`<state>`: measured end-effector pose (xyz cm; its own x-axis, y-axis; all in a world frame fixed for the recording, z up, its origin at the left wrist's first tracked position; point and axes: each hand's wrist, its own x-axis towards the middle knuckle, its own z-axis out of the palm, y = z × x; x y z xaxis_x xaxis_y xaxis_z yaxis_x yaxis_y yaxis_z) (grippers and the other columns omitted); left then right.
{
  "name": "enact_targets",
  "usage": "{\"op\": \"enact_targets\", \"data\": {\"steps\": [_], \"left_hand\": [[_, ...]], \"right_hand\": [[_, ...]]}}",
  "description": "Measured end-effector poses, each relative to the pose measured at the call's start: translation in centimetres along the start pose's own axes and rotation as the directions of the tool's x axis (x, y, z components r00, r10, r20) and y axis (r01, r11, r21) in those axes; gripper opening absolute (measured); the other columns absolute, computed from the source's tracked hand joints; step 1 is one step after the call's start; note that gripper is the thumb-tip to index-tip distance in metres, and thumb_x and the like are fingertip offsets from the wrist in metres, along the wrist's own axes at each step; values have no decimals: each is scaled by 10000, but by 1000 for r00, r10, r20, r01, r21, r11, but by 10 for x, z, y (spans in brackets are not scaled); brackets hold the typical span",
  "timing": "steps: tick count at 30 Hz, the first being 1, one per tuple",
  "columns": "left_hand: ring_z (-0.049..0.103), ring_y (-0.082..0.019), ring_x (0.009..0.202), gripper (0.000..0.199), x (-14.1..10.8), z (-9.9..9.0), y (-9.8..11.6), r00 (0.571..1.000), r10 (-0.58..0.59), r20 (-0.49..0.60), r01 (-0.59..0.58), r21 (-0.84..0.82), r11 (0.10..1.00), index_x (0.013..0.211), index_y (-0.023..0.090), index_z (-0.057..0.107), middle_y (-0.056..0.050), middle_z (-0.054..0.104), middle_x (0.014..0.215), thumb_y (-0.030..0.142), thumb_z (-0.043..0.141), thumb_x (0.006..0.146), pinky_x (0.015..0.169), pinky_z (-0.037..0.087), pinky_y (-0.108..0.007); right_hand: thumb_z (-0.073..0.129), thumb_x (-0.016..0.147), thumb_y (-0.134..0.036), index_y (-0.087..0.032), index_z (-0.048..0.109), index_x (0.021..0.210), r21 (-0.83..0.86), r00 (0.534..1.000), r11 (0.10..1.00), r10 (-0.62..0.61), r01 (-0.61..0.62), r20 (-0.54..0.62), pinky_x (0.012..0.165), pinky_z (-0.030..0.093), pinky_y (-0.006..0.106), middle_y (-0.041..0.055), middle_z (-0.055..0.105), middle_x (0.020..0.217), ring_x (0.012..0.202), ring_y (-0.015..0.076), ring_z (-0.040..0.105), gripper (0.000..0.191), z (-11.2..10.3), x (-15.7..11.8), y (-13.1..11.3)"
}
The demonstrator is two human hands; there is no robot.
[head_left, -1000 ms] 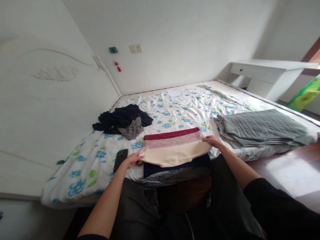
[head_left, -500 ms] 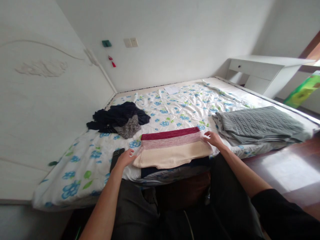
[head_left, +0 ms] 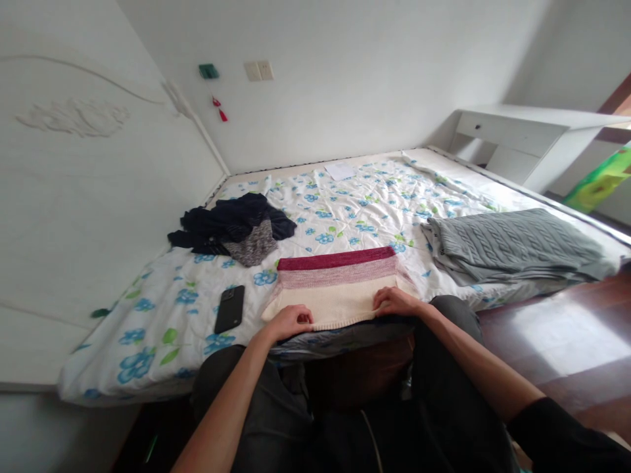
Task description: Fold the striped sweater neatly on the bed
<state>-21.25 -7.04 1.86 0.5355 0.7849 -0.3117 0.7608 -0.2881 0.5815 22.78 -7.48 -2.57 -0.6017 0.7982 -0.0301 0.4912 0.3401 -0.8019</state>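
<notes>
A folded knit sweater (head_left: 340, 289) in burgundy, mottled pink and cream bands lies at the bed's front edge, its ribbed cream edge toward me. At the left part of that near edge, my left hand (head_left: 292, 320) has its fingers curled closed on the knit. My right hand (head_left: 397, 302) grips the same edge farther right, with thumb and fingers brought together on the cream part. Dark fabric shows beneath the sweater, mostly hidden. A black phone (head_left: 229, 309) lies on the bed sheet left of my left hand.
The bed has a white sheet (head_left: 340, 226) with blue flowers. A dark heap of clothes (head_left: 231, 223) lies at left, and a folded grey cable-knit piece (head_left: 517, 243) at right. White paper (head_left: 340, 171) rests near the wall. A white desk (head_left: 513, 135) stands beyond the bed.
Both hands have moved inward from the sweater's left and right sides to its near edge, and their fingers have closed there. The phone, partly covered before, shows fully.
</notes>
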Motion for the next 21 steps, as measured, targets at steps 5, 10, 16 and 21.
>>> {"op": "enact_targets", "data": {"steps": [5, 10, 16, 21], "left_hand": [[708, -252, 806, 255, 5, -3, -2, 999, -42, 29, 45, -110, 993, 763, 246, 822, -45, 786, 788, 501, 827, 760, 741, 477, -306], [710, -262, 792, 252, 13, -14, -6, 992, -84, 96, 101, -189, 977, 764, 258, 851, -48, 808, 771, 497, 857, 685, 744, 493, -309], [755, -356, 1146, 276, 24, -55, -40, 910, -193, -368, 150, -143, 978, 947, 263, 837, -110, 843, 1129, 417, 822, 718, 1032, 577, -388], [741, -357, 1268, 377, 46, -82, -81, 756, -325, -568, 273, -178, 945, 1060, 238, 766, -145, 821, 1287, 432, 829, 743, 1104, 563, -412]], "right_hand": [[1083, 699, -389, -242, 854, 806, 168, 972, 959, 234, -230, 1, 1027, 656, 363, 83, 852, 923, 1043, 285, 827, 293, 0, -2, -4], [1013, 773, -417, -236, 886, 882, 243, 984, 958, 169, -150, -58, 986, 666, 373, 78, 873, 980, 992, 295, 829, 246, -15, 7, 14], [837, 947, -410, -239, 848, 1213, 137, 684, 857, 484, -497, -545, 989, 642, 357, 95, 871, 1171, 1086, 271, 811, 316, -74, 23, 76], [880, 956, -500, -126, 807, 1142, 427, 562, 692, 722, -582, -404, 706, 607, 267, 60, 766, 768, 732, 189, 740, 423, -97, 34, 103]]}}
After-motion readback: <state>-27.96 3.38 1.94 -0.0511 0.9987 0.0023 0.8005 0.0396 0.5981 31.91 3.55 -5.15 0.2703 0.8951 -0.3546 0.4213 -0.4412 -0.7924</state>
